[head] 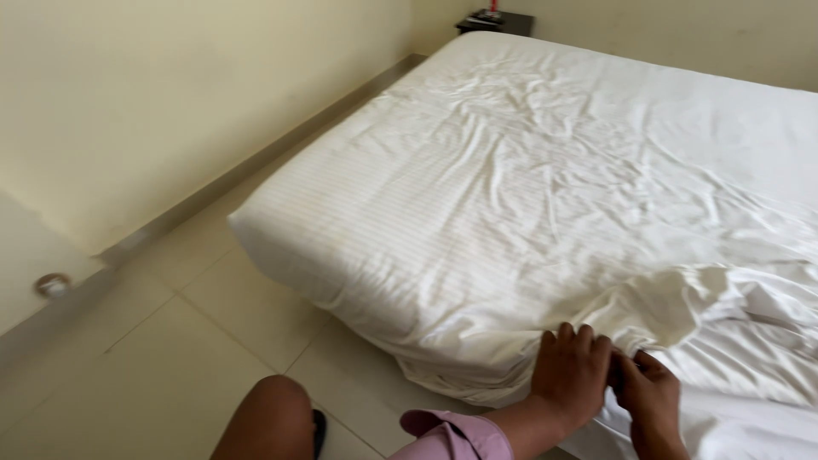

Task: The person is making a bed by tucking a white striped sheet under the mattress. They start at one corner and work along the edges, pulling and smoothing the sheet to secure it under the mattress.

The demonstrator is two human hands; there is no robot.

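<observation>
A white striped bedsheet (511,187) covers a mattress that fills most of the view, wrinkled in the middle and bunched into a fold near the front edge. My left hand (569,375), in a pink sleeve, rests on the sheet at the mattress's near edge with fingers curled over the fabric. Right beside it, my right hand (654,405) pinches the same bunched edge of the sheet. The two hands touch each other.
A cream wall (170,102) runs along the left, with a narrow strip of tiled floor (170,358) between it and the bed. A dark bedside table (496,20) stands at the far corner. My knee (264,422) is at the bottom.
</observation>
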